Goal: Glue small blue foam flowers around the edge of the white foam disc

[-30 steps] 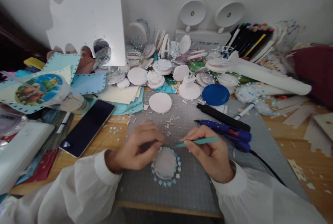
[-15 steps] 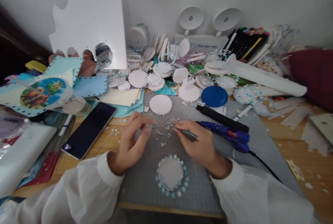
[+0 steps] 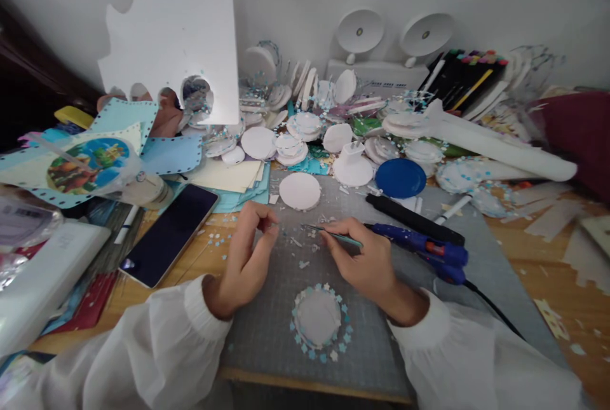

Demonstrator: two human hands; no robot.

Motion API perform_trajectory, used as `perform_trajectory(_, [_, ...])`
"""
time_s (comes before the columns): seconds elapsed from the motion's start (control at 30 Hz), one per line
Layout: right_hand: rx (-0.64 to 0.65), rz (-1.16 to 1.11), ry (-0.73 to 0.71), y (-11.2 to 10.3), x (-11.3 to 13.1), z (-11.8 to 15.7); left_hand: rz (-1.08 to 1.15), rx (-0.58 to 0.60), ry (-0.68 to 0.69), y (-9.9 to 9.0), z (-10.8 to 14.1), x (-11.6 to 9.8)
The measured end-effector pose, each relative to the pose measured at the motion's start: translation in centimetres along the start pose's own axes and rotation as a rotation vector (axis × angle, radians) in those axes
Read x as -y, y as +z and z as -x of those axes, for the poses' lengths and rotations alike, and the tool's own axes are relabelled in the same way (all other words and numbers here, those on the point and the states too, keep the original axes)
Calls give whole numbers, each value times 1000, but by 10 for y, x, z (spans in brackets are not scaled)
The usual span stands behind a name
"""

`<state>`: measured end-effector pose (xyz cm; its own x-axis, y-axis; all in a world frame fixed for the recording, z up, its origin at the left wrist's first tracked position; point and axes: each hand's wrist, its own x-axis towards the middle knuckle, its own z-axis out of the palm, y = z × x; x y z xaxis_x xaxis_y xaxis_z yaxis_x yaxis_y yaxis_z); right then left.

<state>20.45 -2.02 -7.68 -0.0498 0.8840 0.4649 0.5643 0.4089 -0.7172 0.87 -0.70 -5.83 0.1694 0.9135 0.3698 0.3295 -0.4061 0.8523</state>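
Note:
In my right hand is a slim pair of tweezers, dark with a teal part, its tips pointing left over small white scraps on the grey cutting mat. My left hand is closed across from the tips, thumb and forefinger drawn together; anything between them is too small to make out. Nearer the mat's front edge lies a white disc ringed by little blue and white flowers. Beyond both hands is a plain white disc.
A blue glue gun with a black cord and a black stick-like tool lie right of my right hand. At left are a phone and a lidded cup. White discs, a blue lid and a two-headed lamp crowd the back.
My left fingers have curled in from a more stretched pose. The tweezers' tips now point out farther left of my right fingers. The whole view has shifted slightly.

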Motion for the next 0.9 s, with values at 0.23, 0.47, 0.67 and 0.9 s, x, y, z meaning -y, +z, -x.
perform_trajectory(0.23, [-134,-364,251,-16,19,9,-13,80,85,-1,-1,-1])
perform_trajectory(0.47, [-157,-809,576,-24,25,17,56,259,127,-2,0,-6])
perform_trajectory(0.67, [-112,-939,649,-25,31,14,182,333,133,2,1,-11])
perform_trajectory(0.9, [-93,-923,637,-26,29,15,199,324,114,5,2,-10])
